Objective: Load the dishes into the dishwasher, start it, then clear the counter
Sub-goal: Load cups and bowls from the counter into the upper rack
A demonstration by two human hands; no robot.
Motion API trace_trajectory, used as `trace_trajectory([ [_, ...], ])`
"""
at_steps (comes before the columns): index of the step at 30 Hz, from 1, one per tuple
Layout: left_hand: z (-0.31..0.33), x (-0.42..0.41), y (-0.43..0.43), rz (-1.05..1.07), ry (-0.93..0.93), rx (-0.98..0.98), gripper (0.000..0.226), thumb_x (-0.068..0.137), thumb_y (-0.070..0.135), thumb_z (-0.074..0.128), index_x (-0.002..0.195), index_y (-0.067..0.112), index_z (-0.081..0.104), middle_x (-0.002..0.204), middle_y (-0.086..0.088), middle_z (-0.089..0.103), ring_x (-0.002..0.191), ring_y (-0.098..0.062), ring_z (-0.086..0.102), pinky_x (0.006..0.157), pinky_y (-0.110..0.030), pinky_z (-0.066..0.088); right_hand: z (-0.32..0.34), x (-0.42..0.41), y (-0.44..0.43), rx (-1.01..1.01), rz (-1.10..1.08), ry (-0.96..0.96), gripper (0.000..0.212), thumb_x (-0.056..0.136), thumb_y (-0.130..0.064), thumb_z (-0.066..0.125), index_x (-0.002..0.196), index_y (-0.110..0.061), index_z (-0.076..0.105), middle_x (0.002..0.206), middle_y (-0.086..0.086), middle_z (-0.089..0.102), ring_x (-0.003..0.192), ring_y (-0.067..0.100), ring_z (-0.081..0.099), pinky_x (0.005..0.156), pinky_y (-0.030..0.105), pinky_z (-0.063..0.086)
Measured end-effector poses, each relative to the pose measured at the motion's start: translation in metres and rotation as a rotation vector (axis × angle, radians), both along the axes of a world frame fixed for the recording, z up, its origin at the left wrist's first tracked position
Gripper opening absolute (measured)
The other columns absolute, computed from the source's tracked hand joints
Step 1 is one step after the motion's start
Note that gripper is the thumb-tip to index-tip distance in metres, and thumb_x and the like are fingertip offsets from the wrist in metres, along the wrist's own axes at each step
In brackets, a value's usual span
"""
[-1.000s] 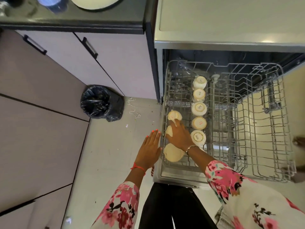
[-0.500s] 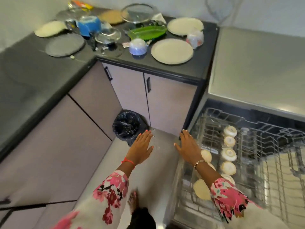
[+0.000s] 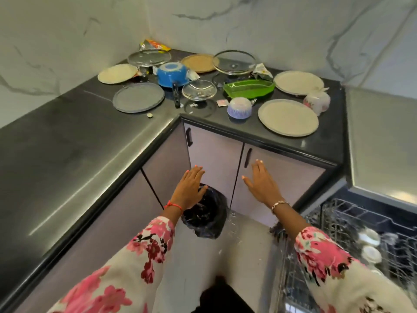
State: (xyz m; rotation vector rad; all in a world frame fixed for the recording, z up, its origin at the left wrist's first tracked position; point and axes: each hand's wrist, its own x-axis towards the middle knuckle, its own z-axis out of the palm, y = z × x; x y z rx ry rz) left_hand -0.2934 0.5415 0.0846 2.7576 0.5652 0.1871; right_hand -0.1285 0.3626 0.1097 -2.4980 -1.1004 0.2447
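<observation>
My left hand (image 3: 189,188) and my right hand (image 3: 262,185) hover empty, fingers straight, in front of the cabinet doors below the counter. On the black counter (image 3: 67,143) lie several dishes: a beige plate (image 3: 288,117) near the front right, another beige plate (image 3: 298,82) behind it, a grey plate (image 3: 138,97), a blue pot (image 3: 172,73), a green tray (image 3: 248,88), an upturned lilac bowl (image 3: 239,107) and glass lids (image 3: 234,62). The pulled-out dishwasher rack (image 3: 352,222) at the lower right holds upturned white cups (image 3: 370,254).
A bin with a black bag (image 3: 206,218) stands on the floor under my left hand. Snack wrappers (image 3: 154,44) lie in the counter's corner. The dishwasher's steel top (image 3: 381,141) adjoins the counter on the right. Crumbs dot the floor by the bin.
My right hand left the cups in the rack. Both hands rose and moved left, away from the dishwasher toward the counter, and my view swung up to the dishes.
</observation>
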Motion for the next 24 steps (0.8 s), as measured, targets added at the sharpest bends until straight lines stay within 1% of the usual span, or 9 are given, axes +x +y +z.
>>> trace_trajectory([
  [3,0.002,0.032,0.032,0.007,-0.03,-0.005,0.057,0.094,0.032,0.049,0.143,0.008,0.029,0.153,-0.007,0.022,0.144,-0.02,0.01,0.116,-0.032,0.002,0.012,0.033,0.037,0.048,-0.008,0.04,0.064,0.095,-0.034,0.046,0.143,0.001,0.024,0.153,0.016,0.016,0.144,0.027,0.01,0.116,0.035,0.015],
  [5,0.004,0.059,0.055,0.011,-0.058,-0.006,0.059,0.093,0.035,0.05,0.142,0.008,0.03,0.153,-0.008,0.022,0.144,-0.02,0.01,0.116,-0.032,0.003,0.021,0.062,0.065,0.077,-0.004,0.014,0.064,0.095,-0.035,0.047,0.144,0.0,0.023,0.153,0.016,0.016,0.144,0.027,0.011,0.117,0.034,0.013],
  [8,0.011,0.101,0.086,0.008,-0.082,-0.004,0.063,0.092,0.039,0.052,0.142,0.008,0.031,0.154,-0.008,0.021,0.144,-0.02,0.01,0.116,-0.032,0.002,0.033,0.107,0.104,0.102,-0.006,-0.026,0.067,0.094,-0.037,0.048,0.144,-0.002,0.022,0.153,0.018,0.018,0.143,0.029,0.014,0.115,0.035,0.017],
  [11,0.018,0.142,0.114,-0.003,-0.09,-0.01,0.066,0.091,0.041,0.052,0.143,0.007,0.029,0.154,-0.007,0.019,0.144,-0.019,0.008,0.116,-0.031,0.001,0.038,0.151,0.143,0.107,0.008,-0.073,0.069,0.09,-0.038,0.055,0.141,-0.002,0.027,0.147,0.02,0.026,0.137,0.034,0.024,0.112,0.036,0.023],
  [13,0.023,0.167,0.134,-0.006,-0.086,-0.005,0.069,0.09,0.045,0.051,0.143,0.007,0.029,0.155,-0.006,0.019,0.145,-0.019,0.006,0.116,-0.032,0.0,0.042,0.174,0.166,0.065,0.03,-0.074,0.073,0.088,-0.04,0.057,0.143,-0.005,0.025,0.149,0.019,0.022,0.138,0.034,0.021,0.114,0.038,0.021],
  [16,0.026,0.202,0.158,0.001,-0.07,-0.008,0.082,0.083,0.062,0.035,0.145,0.009,0.027,0.155,-0.006,0.017,0.145,-0.019,0.006,0.115,-0.031,-0.002,0.048,0.206,0.196,0.013,0.058,-0.066,0.08,0.084,-0.042,0.061,0.146,-0.011,0.02,0.152,0.018,0.014,0.141,0.035,0.014,0.114,0.041,0.019],
  [20,0.019,0.23,0.175,-0.031,-0.002,-0.032,0.094,0.074,0.072,0.019,0.147,0.013,0.02,0.157,-0.001,0.009,0.145,-0.015,0.002,0.115,-0.032,-0.004,0.052,0.226,0.224,-0.193,0.103,-0.012,0.091,0.079,-0.049,0.065,0.148,-0.023,0.012,0.155,0.013,0.003,0.141,0.038,0.009,0.108,0.051,0.029],
  [22,0.016,0.237,0.18,-0.028,0.005,-0.017,0.095,0.073,0.074,0.017,0.148,0.016,0.02,0.157,0.001,0.009,0.144,-0.012,0.003,0.115,-0.032,-0.005,0.051,0.233,0.234,-0.278,0.122,-0.023,0.094,0.074,-0.051,0.068,0.147,-0.026,0.015,0.153,0.012,0.008,0.138,0.039,0.014,0.104,0.054,0.033],
  [24,0.014,0.241,0.182,-0.029,-0.002,0.015,0.093,0.074,0.074,0.017,0.148,0.018,0.02,0.157,0.003,0.01,0.144,-0.01,0.004,0.115,-0.032,-0.005,0.048,0.238,0.241,-0.328,0.125,-0.033,0.093,0.07,-0.05,0.072,0.144,-0.025,0.022,0.146,0.012,0.019,0.132,0.039,0.02,0.099,0.054,0.038],
])
